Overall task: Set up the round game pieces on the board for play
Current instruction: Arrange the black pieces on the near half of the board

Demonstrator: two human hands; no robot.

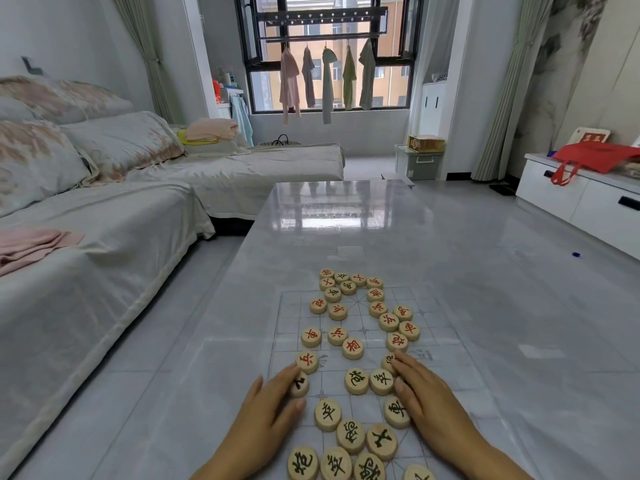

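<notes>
A clear plastic board (436, 327) with a faint printed grid lies on the glossy grey table (346, 216). Round wooden pieces lie scattered over it: red-lettered ones (353, 348) toward the far half, black-lettered ones (356, 381) nearer me. My left hand (273, 407) lies flat at the board's left side, its straight fingers touching a black-lettered piece (300, 384) and reaching a red piece (307, 362). My right hand (420, 396) lies flat at the right side, fingertips on a partly hidden piece (388, 362) and palm beside a black piece (396, 412).
A covered sofa (104, 237) with cushions runs along the left of the table. A white low cabinet (581, 199) with a red bag stands at the right. A green storage box (419, 162) sits by the window. Tiled floor surrounds the table.
</notes>
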